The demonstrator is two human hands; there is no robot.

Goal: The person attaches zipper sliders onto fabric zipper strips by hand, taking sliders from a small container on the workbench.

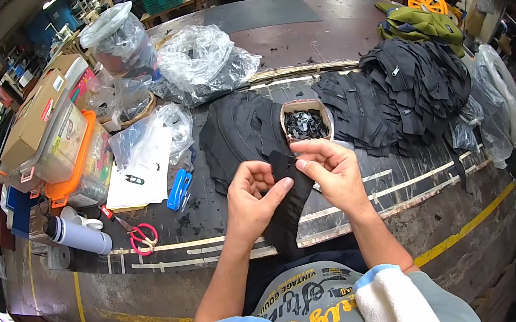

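A black fabric strip [287, 207] hangs upright between my hands, its upper end just in front of the small box. My left hand [253, 200] pinches its left edge between thumb and fingers. At the top right edge, my right hand [332, 172] closes thumb and forefinger on the same strip; any small part there is too small to make out. The small open box [328, 122] beyond holds many tiny black and silvery pieces. A fanned stack of black fabric strips [229, 131] lies to its left. Right of it is a heap of black strips with zippers [408, 90].
Red-handled scissors [144, 238], a blue stapler [180, 190], papers [140, 175] and a grey bottle [81, 235] lie on the left of the table. Behind them are plastic boxes [55, 145] and clear plastic bags [198, 57]. An olive bag [420, 25] sits at back right.
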